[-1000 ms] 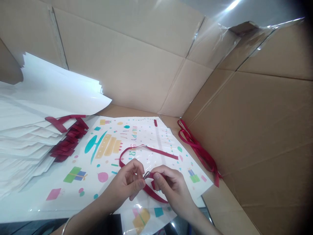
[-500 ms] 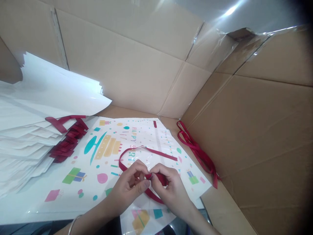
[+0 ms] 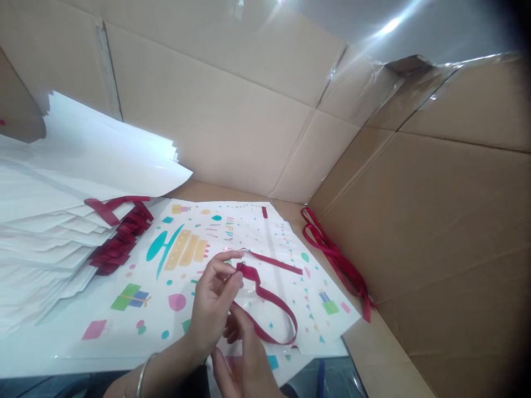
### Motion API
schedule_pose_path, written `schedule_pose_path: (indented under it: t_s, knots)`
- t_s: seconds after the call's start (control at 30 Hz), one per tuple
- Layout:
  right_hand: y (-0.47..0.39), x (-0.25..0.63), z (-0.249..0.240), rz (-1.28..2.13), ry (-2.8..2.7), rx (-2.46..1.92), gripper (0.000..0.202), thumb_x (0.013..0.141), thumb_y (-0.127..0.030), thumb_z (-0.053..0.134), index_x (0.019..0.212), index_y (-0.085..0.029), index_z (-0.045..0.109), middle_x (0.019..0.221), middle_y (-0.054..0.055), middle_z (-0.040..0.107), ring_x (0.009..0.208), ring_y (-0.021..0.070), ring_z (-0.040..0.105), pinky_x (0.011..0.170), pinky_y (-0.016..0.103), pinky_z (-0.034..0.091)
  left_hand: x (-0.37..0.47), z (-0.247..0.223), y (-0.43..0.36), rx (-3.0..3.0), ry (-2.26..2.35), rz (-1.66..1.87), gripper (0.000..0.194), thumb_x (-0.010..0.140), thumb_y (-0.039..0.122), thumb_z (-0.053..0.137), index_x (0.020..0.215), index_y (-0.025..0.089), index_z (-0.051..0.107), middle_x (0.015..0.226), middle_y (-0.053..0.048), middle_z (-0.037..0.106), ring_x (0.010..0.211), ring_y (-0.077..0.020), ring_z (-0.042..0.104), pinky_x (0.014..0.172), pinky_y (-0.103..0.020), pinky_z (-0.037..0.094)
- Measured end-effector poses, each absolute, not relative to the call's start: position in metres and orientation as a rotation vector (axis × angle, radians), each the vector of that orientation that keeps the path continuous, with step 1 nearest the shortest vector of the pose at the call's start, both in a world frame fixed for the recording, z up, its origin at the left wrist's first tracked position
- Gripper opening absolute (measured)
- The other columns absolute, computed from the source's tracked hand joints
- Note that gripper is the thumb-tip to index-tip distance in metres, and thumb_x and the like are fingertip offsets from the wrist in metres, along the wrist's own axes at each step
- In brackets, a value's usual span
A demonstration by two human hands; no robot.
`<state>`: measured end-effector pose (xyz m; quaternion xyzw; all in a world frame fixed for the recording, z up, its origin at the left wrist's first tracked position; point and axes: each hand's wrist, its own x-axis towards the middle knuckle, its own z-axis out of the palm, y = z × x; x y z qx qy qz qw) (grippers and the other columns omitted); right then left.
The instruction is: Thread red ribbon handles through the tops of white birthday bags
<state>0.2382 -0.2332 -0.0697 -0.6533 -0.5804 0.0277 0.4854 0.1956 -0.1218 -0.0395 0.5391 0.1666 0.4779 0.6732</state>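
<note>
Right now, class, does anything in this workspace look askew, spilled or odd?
The stack of white sheets on the left looks untidy: its edges are staggered, not squared, and the top sheet curves instead of lying flat. I see no spill. The red ribbon pinched in the left hand loops loosely, which seems ordinary handling.

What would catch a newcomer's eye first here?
Probably the red ribbon, pinched in the left hand and looping across a cake-printed white sheet. A stack of white sheets fills the left side, and a ribbon bundle lies at right, beside the cardboard wall.
</note>
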Motion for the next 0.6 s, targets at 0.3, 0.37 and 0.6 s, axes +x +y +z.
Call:
schedule_pose_path:
  t_s: [0.3, 0.37, 0.6]
  knots:
    - [-0.2, 0.224, -0.053, 0.29, -1.113, -1.541, 0.044, 0.092, -0.019, 0.034, 0.136, -0.018, 0.037, 0.101, 0.01, 0.056, 0.076, 0.0155, 0.056, 0.067, 0.029, 0.05, 0.203, 0.013, -0.091, 1.431, 0.149, 1.429, 0.011, 0.082, 0.012, 0.056, 0.077, 0.017, 0.047, 0.111, -0.007, 0.063, 0.108, -0.0161, 0.057, 0.09, -0.031, 0.044]
    - [-0.204, 0.236, -0.032, 0.247, -1.156, -1.572, 0.044, 0.091, -0.017, 0.034, 0.135, -0.018, 0.04, 0.094, 0.007, 0.056, 0.072, 0.0141, 0.053, 0.064, 0.027, 0.048, 0.199, 0.035, -0.077, 1.526, 0.082, 1.498, 0.01, 0.081, 0.014, 0.056, 0.076, 0.016, 0.048, 0.102, -0.006, 0.065, 0.098, -0.0153, 0.061, 0.086, -0.03, 0.047]
    - [-0.239, 0.262, 0.04, 0.054, -1.375, -1.783, 0.037, 0.086, -0.014, 0.039, 0.115, -0.016, 0.062, 0.092, 0.007, 0.065, 0.075, 0.016, 0.057, 0.063, 0.026, 0.045, 0.178, 0.074, -0.052, 1.643, -0.005, 1.233, 0.014, 0.076, 0.021, 0.067, 0.075, 0.014, 0.055, 0.071, -0.001, 0.059, 0.067, -0.011, 0.059, 0.061, -0.021, 0.046]
